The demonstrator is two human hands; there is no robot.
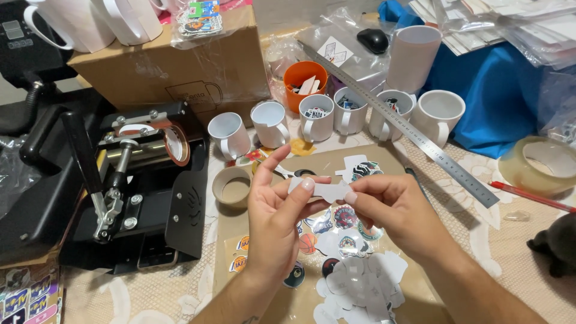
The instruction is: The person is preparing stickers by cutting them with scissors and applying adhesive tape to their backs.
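My left hand (276, 222) and my right hand (390, 213) meet over a brown board (390, 159), both pinching one small white cut-out paper piece (324, 191) by its ends. Below my hands the board carries several round colourful stickers (345, 217) and a heap of white paper cut-outs (360, 288). More stickers lie beyond the fingers (363, 169).
A black mug heat press (129, 180) stands at left beside a cardboard box (174, 66). White mugs (316, 117) line the back with an orange cup (305, 78). A long steel ruler (414, 135), tape rolls (233, 187) (540, 165) and a red pen (531, 196) lie nearby.
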